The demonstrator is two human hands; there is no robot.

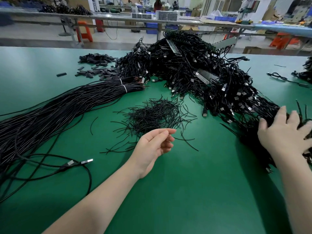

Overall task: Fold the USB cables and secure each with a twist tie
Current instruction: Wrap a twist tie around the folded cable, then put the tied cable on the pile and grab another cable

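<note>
The USB cables lie in a big tangled heap across the upper middle and right of the frame, on the green table. The right hand, fingers spread and fairly straight, presses into the heap's lower right edge; whether it grips a strand I cannot tell. The left hand hovers with loosely curled fingers, holding nothing, just below the loose twist ties at centre. This looks like the pick-up step: next, one cable must be drawn free for folding, then a tie taken.
</note>
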